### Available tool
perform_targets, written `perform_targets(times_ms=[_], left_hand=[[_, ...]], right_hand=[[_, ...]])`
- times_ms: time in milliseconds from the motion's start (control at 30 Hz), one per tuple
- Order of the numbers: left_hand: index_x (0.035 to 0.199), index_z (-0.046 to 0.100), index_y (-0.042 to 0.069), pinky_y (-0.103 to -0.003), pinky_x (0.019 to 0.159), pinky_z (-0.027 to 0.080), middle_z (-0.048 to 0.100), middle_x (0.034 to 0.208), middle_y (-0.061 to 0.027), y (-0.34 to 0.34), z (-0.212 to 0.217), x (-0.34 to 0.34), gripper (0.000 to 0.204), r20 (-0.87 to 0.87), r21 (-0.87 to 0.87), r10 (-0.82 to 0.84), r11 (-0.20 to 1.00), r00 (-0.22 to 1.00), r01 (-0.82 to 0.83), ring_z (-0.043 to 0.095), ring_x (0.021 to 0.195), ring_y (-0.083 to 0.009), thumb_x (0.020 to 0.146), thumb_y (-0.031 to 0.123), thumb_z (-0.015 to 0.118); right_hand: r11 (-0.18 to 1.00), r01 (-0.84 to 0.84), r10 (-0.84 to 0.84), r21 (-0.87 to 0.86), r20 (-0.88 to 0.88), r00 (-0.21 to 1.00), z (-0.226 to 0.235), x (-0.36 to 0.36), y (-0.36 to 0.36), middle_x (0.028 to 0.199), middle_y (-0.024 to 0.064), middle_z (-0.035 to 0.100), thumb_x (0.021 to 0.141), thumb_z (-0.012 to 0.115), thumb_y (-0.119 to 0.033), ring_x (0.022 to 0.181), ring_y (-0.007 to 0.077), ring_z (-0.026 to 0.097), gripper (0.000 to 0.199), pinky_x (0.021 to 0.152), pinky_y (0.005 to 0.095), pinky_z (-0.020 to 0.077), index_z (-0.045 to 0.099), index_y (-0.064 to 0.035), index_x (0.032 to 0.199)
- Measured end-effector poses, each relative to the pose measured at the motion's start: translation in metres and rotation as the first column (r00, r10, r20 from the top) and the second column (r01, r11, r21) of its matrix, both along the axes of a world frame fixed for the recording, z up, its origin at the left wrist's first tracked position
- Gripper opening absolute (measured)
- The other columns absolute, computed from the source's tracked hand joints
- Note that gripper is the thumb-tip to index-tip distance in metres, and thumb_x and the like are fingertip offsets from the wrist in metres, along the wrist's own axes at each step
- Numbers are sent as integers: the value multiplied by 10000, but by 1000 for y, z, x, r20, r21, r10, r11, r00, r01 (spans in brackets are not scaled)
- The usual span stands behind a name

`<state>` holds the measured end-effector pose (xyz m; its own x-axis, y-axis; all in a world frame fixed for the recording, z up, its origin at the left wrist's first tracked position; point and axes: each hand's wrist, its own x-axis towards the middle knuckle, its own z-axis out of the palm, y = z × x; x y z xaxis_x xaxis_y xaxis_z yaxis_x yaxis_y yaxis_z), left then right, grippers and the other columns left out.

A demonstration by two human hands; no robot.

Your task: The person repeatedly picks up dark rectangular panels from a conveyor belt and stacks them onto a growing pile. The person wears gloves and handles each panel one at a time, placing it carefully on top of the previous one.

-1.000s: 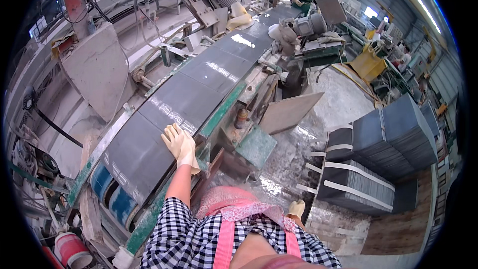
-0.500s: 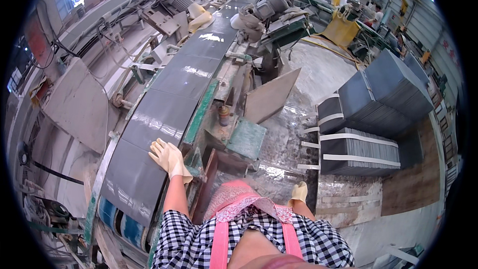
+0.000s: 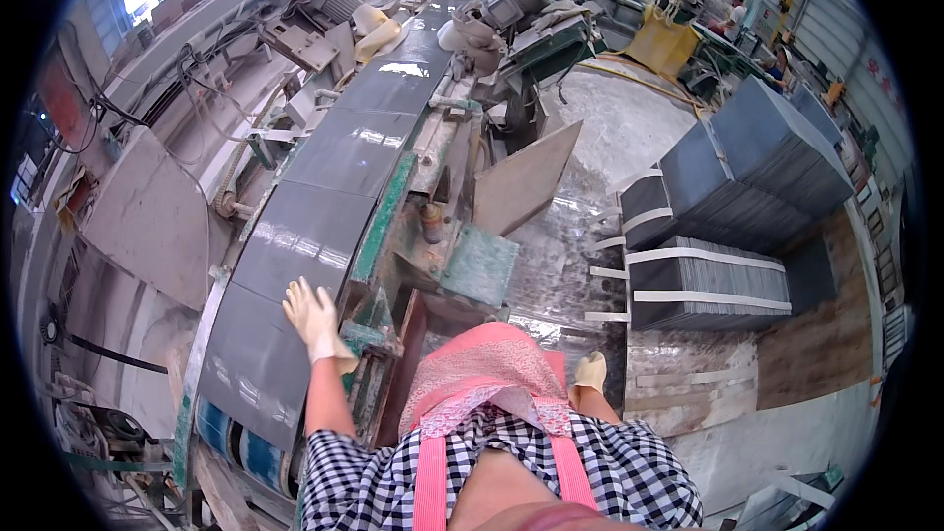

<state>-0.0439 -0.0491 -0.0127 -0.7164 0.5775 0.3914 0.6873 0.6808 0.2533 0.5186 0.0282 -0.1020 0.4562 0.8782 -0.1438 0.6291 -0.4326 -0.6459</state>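
My left hand (image 3: 312,321), in a pale cream glove, rests with fingers spread on the right edge of a dark grey slab (image 3: 254,359). That slab lies flat at the near end of a conveyor, close to its blue roller (image 3: 261,457). Another grey slab (image 3: 300,231) follows behind it, with a thin seam between the two. My right hand (image 3: 590,371), also gloved, hangs low on the right beside my pink apron (image 3: 482,374). No held thing shows there, and its fingers are too hidden to read.
Strapped stacks of grey slabs (image 3: 708,285) stand on the right. A brown board (image 3: 526,177) leans beside the conveyor, near a green metal box (image 3: 482,264) and a small can (image 3: 431,223). Motor-driven machinery (image 3: 516,2) flanks the belt farther off. A pale sheet (image 3: 152,221) leans at left.
The slabs have shifted slightly nearer along the conveyor. My left hand has moved a little left and stays on the slab's edge. The view has tilted slightly; my right hand remains low.
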Motion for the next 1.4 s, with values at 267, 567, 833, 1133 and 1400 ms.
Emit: perform_targets(times_ms=[267,567,833,1133,1400], left_hand=[[1423,466,34,-461,1122,318,457,1459,-221,-203,-4,-44,574,-205,-205,474,835,856,-511,436,1334,-366,1011,424,378],[1384,494,51,-413,859,474,613,1127,-176,-248,-1,-28,615,-192,-231,807,515,558,-825,615,1020,-318,1006,522,380],[1442,436,50,-410,987,436,574,1300,-203,-242,13,-19,622,-94,-299,827,508,555,-808,564,1184,-325,1032,501,313],[1431,454,43,-425,997,439,567,1335,-197,-247,14,-19,614,-78,-282,823,523,562,-805,567,1197,-331,1030,489,319],[1403,477,34,-431,961,452,606,1254,-187,-254,13,-18,600,-119,-252,812,532,572,-808,593,1131,-330,1027,479,335]], right_hand=[[997,-17,8,-69,-135,991,-12,-14,10,1053,275,657,855,554,-109,995,376,660,253,825,448,506,606,17,1068],[980,-178,181,-85,17,983,-14,-32,40,1022,273,673,843,550,-144,1000,430,643,276,870,453,505,632,-1,1065],[989,-143,144,-44,23,989,-12,-23,34,1035,278,672,845,555,-146,1015,413,647,341,860,446,507,613,29,1133],[994,-89,89,-60,-4,996,-18,-15,28,1049,259,678,835,565,-118,1021,392,655,363,871,428,508,602,35,1162],[981,-148,151,-124,15,988,1,-21,28,1047,252,681,841,568,-109,1003,385,662,336,848,421,512,603,29,1146]])
